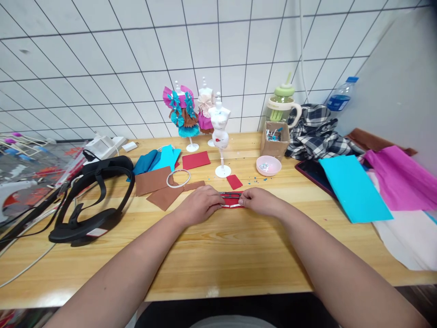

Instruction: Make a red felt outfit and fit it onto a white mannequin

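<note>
A strip of red paper [225,201] lies on the table between my hands, with short white strips [235,205] along its near edge. My left hand [204,203] has its fingers bent and closed on the paper's left end. At the right end, my right hand [257,200] pinches the paper between thumb and fingers. Across the paper rests a pair of small dark scissors [232,195], partly covered by my fingertips. Just beyond is a smaller red piece [234,181]. A white mannequin [220,127] on a stand is behind it.
Two dressed mannequins [184,109] stand by the tiled wall. A pink bowl [268,166], cardboard box [275,141] and green-lidded bottle [282,102] are at back right. Brown paper [153,181], a metal ring [178,172] and a black headset [116,214] lie left; blue paper [355,187] lies right.
</note>
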`<move>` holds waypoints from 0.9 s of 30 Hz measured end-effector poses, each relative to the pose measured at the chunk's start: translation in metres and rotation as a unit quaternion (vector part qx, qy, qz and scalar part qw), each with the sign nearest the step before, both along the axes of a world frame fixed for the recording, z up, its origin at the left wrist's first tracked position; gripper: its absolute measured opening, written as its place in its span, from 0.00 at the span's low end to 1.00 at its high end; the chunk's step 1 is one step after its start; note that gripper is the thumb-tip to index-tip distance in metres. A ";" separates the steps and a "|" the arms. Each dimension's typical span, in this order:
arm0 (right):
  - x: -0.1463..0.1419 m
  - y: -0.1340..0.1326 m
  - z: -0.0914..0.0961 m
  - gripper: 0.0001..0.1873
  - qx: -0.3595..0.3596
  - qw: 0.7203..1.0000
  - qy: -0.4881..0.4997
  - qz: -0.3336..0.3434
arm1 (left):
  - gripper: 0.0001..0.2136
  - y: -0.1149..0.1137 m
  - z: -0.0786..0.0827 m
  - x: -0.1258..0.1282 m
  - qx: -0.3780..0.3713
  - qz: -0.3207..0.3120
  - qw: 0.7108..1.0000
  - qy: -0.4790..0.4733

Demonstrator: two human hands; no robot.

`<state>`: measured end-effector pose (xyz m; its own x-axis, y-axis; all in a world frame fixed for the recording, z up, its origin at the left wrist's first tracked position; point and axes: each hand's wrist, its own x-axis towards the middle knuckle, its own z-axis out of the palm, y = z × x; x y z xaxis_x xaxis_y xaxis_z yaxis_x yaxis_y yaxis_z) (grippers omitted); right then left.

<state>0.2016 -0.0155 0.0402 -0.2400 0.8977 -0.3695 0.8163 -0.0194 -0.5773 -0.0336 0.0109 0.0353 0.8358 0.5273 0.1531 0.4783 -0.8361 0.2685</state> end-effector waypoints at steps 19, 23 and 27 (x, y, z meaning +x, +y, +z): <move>-0.018 -0.009 0.015 0.13 0.036 0.989 -0.140 -0.032 | 0.19 -0.001 0.002 0.001 0.052 -0.030 0.996 0.068; -0.020 -0.010 0.015 0.14 0.046 0.986 -0.159 -0.033 | 0.19 -0.002 0.004 0.003 0.046 -0.023 0.996 0.073; -0.020 -0.010 0.014 0.15 0.055 0.984 -0.168 -0.030 | 0.18 -0.003 0.003 0.003 0.035 -0.017 0.997 0.059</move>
